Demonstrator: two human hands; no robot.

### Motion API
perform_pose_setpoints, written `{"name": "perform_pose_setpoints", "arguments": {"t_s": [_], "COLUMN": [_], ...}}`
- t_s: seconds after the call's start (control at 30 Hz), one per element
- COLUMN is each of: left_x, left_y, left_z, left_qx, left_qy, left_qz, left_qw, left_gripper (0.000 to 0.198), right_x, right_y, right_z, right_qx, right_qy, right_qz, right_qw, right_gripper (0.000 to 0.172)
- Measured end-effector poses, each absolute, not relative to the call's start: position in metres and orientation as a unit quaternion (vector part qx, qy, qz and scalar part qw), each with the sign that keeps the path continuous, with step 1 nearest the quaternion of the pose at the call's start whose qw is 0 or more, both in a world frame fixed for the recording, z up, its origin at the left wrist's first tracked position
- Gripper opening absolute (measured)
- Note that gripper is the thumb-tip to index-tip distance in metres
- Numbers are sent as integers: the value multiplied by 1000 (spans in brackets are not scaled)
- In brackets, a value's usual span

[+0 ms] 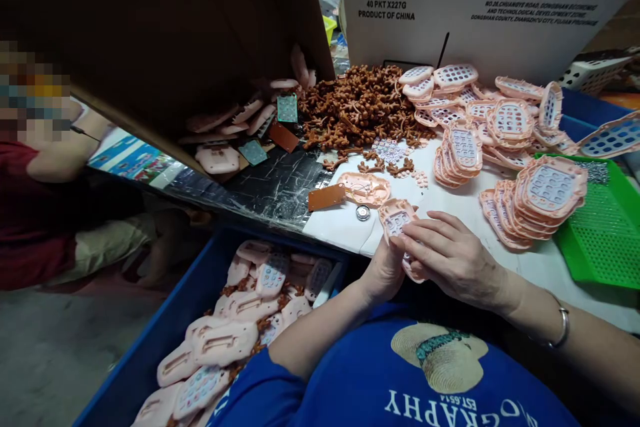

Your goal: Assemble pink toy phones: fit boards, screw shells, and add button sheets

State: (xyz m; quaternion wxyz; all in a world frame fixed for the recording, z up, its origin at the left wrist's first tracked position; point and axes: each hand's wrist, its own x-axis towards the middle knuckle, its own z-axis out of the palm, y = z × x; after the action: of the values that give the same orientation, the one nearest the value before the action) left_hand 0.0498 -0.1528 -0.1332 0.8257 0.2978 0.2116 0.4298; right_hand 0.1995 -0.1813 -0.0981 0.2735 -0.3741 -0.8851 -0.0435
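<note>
Near the table's front edge, my left hand holds a pink plastic shell with a pale button pad inside it. The fingers of my right hand lie over the same shell and hide its lower part. Just beyond the shell are an open pink casing with thin wires, a brown circuit board and a small round metal part. Stacks of pink shells with pads stand to the right of my hands.
Brown branching parts are heaped at the back. A blue bin of pink casings sits lower left. Cardboard boxes stand behind and left, a green tray at right. Another person's arm is at far left.
</note>
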Motion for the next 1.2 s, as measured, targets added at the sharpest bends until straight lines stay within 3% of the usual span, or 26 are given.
{"name": "perform_pose_setpoints", "arguments": {"t_s": [0.17, 0.33, 0.4, 0.57, 0.67, 0.77, 1.03, 1.2], "left_x": [39, 34, 32, 26, 23, 24, 33, 39], "left_y": [-146, -137, -135, -131, -129, -127, -127, -126], "left_z": [-131, -124, -125, -128, -129, -127, -116, -118], "left_qx": [275, 319, 316, 292, 294, 292, 280, 262], "left_qy": [181, 184, 186, 191, 183, 177, 186, 202], "left_qz": [439, 446, 461, 468, 466, 482, 494, 522], "left_qw": [836, 816, 808, 812, 814, 807, 802, 786], "left_gripper": [95, 93, 91, 86, 80, 78, 88, 83], "right_x": [216, 224, 221, 227, 236, 237, 217, 220], "right_y": [-162, -113, -100, -101, -112, -117, -106, -128], "right_z": [-88, -98, -106, -118, -121, -120, -117, -100], "right_qx": [-431, -600, -595, -531, -474, -517, -579, -559], "right_qy": [-838, -791, -797, -843, -869, -830, -799, -787], "right_qz": [-34, -94, -90, -56, 11, 46, 38, 25], "right_qw": [333, 76, 46, 63, 142, 202, 159, 261], "right_gripper": [31, 26, 25, 24, 22, 21, 15, 15]}}
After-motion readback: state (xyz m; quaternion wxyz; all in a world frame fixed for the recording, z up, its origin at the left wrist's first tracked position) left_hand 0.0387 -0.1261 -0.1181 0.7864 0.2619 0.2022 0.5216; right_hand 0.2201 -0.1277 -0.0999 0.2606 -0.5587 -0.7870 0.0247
